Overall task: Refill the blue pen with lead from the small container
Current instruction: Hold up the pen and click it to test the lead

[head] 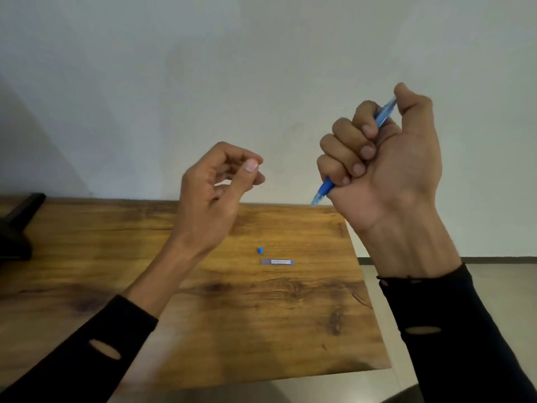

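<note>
My right hand (386,170) is raised above the table's right edge, fist closed around the blue pen (327,187). The pen's tip points down-left and its upper end shows by my thumb. My left hand (215,187) hovers to the left of it, thumb and forefinger pinched together; whether a thin lead sits between them is too fine to tell. On the wooden table (145,257) below lie a small blue cap (260,250) and, just right of it, the small flat lead container (277,262).
A dark object (17,225) stands at the table's far left. The table's right edge (369,286) drops to a pale floor. A plain white wall fills the background.
</note>
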The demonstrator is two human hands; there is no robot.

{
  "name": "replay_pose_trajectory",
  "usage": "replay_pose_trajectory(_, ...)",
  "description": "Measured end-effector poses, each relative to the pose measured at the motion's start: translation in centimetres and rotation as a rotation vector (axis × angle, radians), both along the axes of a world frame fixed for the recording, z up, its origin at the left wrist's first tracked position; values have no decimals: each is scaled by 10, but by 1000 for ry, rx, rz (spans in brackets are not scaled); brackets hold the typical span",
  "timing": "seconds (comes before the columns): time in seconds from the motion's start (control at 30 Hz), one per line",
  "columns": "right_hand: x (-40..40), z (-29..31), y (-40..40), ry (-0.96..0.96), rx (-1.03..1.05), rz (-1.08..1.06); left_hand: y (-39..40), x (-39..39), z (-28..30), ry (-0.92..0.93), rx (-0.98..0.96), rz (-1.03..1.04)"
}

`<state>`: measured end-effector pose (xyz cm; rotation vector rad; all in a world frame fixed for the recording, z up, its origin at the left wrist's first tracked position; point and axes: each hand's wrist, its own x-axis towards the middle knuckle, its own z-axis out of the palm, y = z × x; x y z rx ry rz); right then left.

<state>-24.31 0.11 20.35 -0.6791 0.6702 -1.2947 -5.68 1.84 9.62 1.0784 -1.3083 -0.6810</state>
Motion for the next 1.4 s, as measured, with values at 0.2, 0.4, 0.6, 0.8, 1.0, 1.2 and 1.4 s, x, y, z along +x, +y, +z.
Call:
replay_pose_trajectory(0.2, -3, 34, 15, -72, -39, -19, 15, 16, 28, -14, -89, 2)
replay_pose_trajectory(0.4, 7, 45, 21, -52, -28, 1, 24, 25, 34, -63, -70, 37)
replay_pose_trajectory(0.6, 19, 47, 21, 38, -37, 11, 22, 29, 41, -39, -56, 43)
replay_pose_trajectory(0.8, 22, 48, 22, 49, -15, 5, 23, 29, 43, -52, -52, 45)
replay_pose_trajectory(1.0, 22, 53, 24, 47, -19, 2, 27, 27, 49, -69, -56, 42)
replay_pose_trajectory(1.2, 18, 62, 27, 28, -34, -1, 30, 29, 53, -73, -62, 41)
replay_pose_trajectory(1.4, 19, 63, 27, 34, -46, -14, 29, 29, 53, -66, -61, 51)
